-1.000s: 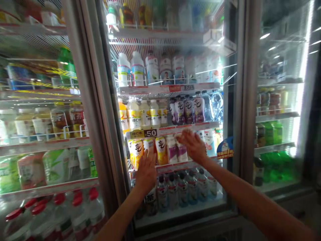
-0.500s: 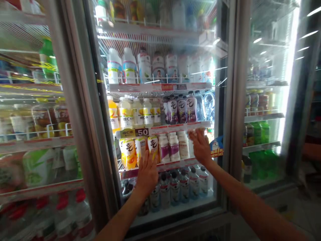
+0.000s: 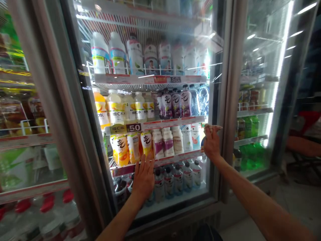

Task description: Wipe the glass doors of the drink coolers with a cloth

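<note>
I face a glass fridge door (image 3: 82, 110) with shelves of drink bottles behind it. My left hand (image 3: 144, 177) lies flat on the glass, fingers stretched upward, over the shelf of orange and purple bottles (image 3: 140, 147) and the row of water bottles (image 3: 175, 177) below. My right hand (image 3: 212, 142) is at the door's right edge (image 3: 215, 83), with its fingers bent over that edge beside the grey door post (image 3: 232, 100). Neither hand holds a bottle.
A second fridge on the left holds red-capped bottles (image 3: 47, 204) low down. A third fridge on the right holds green bottles (image 3: 250, 154). At the far right edge, another person's arm (image 3: 301, 145) shows beside something red. Pale floor lies at lower right.
My right hand slid rightward across the glass, from the middle of the door to its right edge, where its fingers curled. My left hand stayed flat on the glass. The view shifted.
</note>
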`<act>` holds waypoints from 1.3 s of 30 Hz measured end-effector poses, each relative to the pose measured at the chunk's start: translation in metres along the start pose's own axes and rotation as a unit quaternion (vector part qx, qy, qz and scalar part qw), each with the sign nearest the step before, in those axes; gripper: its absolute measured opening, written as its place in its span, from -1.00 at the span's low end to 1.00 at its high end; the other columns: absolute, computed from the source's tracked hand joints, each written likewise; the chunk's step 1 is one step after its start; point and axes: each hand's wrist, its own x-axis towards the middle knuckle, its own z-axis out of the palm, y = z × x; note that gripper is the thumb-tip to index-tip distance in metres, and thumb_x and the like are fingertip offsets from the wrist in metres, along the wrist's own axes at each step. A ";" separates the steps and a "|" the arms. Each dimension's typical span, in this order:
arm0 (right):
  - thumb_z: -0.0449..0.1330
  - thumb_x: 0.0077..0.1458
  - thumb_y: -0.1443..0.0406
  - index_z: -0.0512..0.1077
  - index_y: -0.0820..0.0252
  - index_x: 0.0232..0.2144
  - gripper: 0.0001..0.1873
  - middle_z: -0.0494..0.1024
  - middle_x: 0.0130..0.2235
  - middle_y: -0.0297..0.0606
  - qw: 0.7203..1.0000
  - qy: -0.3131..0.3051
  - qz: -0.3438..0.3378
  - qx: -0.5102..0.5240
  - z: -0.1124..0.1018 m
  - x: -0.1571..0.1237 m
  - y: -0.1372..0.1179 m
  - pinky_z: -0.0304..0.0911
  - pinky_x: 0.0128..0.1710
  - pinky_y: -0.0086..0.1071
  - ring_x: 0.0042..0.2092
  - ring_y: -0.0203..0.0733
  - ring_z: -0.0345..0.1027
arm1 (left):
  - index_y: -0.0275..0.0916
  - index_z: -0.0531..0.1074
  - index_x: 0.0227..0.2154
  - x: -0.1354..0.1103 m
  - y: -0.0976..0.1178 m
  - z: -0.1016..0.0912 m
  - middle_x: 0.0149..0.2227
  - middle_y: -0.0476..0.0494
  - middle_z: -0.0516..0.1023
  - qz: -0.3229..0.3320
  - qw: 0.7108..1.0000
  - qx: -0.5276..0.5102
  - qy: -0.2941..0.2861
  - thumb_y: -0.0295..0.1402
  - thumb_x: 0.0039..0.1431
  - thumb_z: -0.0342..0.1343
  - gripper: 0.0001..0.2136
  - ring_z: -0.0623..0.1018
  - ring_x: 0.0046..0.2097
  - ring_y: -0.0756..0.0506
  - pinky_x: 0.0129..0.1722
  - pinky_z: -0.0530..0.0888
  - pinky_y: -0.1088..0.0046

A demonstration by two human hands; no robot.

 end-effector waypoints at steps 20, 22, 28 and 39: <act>-0.01 0.05 0.42 0.04 0.05 0.22 -0.34 0.07 0.26 -0.14 0.982 -0.084 -0.168 0.038 -0.005 -0.074 -0.133 0.06 0.13 0.00 0.27 0.08 -0.12 | -0.34 0.22 0.09 -0.032 -0.010 -0.008 0.22 -0.26 0.16 0.000 1.000 0.004 -0.031 -0.53 0.01 -0.06 -0.50 0.07 0.28 -0.24 0.17 0.21 0.10; 0.00 0.04 0.41 0.13 0.02 0.18 -0.38 0.16 0.23 -0.18 0.970 -0.094 -0.218 0.050 -0.006 -0.059 -0.148 0.04 0.14 -0.03 0.27 0.04 -0.10 | -0.33 0.22 0.09 -0.032 -0.022 -0.013 0.22 -0.26 0.18 -0.013 1.000 0.012 -0.016 -0.52 0.02 -0.06 -0.51 0.07 0.28 -0.23 0.18 0.21 0.11; -0.03 0.10 0.35 0.10 0.11 0.20 -0.41 0.02 0.28 -0.14 0.989 -0.013 -0.127 0.079 -0.003 0.050 -0.194 -0.06 0.19 0.01 0.30 0.08 -0.25 | -0.33 0.14 0.13 -0.019 -0.055 -0.031 0.21 -0.30 0.17 -0.051 0.998 0.026 0.024 -0.54 0.02 -0.07 -0.47 0.03 0.29 -0.24 0.18 0.20 0.07; -0.02 0.11 0.39 0.09 0.05 0.19 -0.43 0.09 0.26 -0.24 0.910 -0.111 -0.380 0.120 -0.007 0.104 -0.302 -0.17 0.21 -0.03 0.26 -0.01 -0.11 | -0.36 0.12 0.11 -0.016 -0.110 -0.069 0.21 -0.38 0.14 -0.064 0.994 0.041 0.072 -0.56 0.04 -0.08 -0.50 0.04 0.28 -0.24 0.14 0.27 0.08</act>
